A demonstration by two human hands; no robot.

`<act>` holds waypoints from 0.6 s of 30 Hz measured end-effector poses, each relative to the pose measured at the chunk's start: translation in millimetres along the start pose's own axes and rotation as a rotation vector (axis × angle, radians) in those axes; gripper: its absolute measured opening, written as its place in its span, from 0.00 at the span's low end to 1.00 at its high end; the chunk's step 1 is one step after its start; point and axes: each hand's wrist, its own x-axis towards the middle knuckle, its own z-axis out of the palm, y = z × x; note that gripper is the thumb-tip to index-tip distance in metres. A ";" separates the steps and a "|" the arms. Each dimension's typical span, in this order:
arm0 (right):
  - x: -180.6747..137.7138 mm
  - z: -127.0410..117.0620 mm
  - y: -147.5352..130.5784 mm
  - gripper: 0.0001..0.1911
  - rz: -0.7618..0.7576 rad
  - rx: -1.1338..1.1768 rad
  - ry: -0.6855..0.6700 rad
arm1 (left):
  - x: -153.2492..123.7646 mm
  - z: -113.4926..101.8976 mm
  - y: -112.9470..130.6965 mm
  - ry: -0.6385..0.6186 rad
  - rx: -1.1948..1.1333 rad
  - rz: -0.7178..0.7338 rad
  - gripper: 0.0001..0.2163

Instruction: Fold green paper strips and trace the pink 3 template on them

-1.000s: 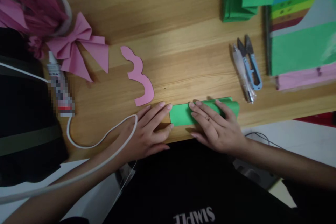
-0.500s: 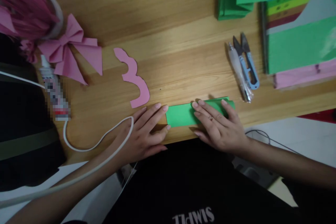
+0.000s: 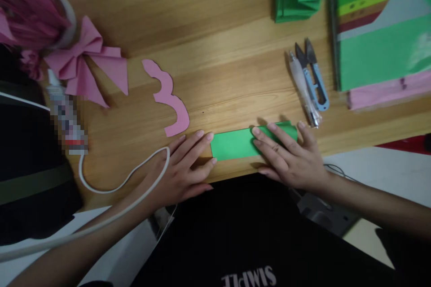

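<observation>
A folded strip of green paper lies flat along the front edge of the wooden table. My right hand rests on its right part with the fingers spread, pressing it down and hiding some of it. At the strip's left end, my left hand lies with fingers stretched out, the fingertips touching its short edge. Just beyond my left hand is a pink wavy paper cutout shaped like a 3. Past my right hand lie blue thread snips and a clear pen.
To the left are a pink paper bow, a glue tube and a white cable crossing over my left forearm. A green paper stack and a colour-striped paper pack sit at the back right of the table.
My right hand has slid a little to the right along the green strip, its fingers spreading wider. My left hand stays at the left end. The whole view has shifted slightly.
</observation>
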 end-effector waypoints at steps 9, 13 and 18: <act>-2.0 0.2 2.0 0.26 0.006 -0.001 -0.006 | -0.5 0.3 0.4 -0.011 -0.003 -0.016 0.20; -2.6 -1.9 0.2 0.33 0.081 -0.006 -0.040 | -0.8 -0.3 0.2 0.009 -0.001 -0.009 0.20; 1.1 -8.0 -14.9 0.34 0.155 -0.010 -0.059 | -0.9 -1.9 -0.4 -0.032 -0.007 -0.004 0.20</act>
